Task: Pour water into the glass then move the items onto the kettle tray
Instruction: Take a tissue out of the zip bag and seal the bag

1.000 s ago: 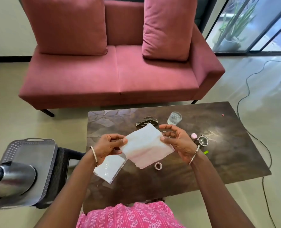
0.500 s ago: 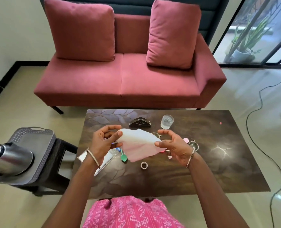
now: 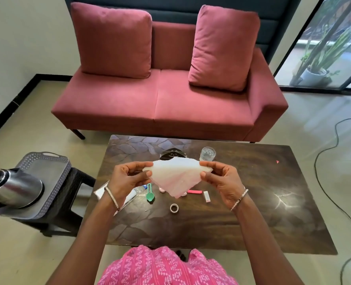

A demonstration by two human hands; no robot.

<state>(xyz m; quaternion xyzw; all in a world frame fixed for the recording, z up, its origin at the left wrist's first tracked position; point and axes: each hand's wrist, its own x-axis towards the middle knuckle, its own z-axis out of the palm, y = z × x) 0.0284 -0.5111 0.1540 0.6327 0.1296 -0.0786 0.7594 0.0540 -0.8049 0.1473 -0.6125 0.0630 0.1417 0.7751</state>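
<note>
I hold a white paper napkin spread between both hands above the dark table. My left hand pinches its left corner and my right hand pinches its right corner. Behind the napkin stands a clear glass next to a black napkin holder. A steel kettle lies on the grey tray, which rests on a black stool at the left. On the table below the napkin lie a green spoon, a pink sachet, a small white packet and a tape roll.
A white wrapper lies at the table's left edge under my left wrist. A red sofa stands behind the table. A black cable runs over the floor on the right. A glass door with a potted plant is at the far right.
The napkin has been pulled wider and flatter between my hands, which moved apart. The head camera tilted up, so the sofa shows more fully.
</note>
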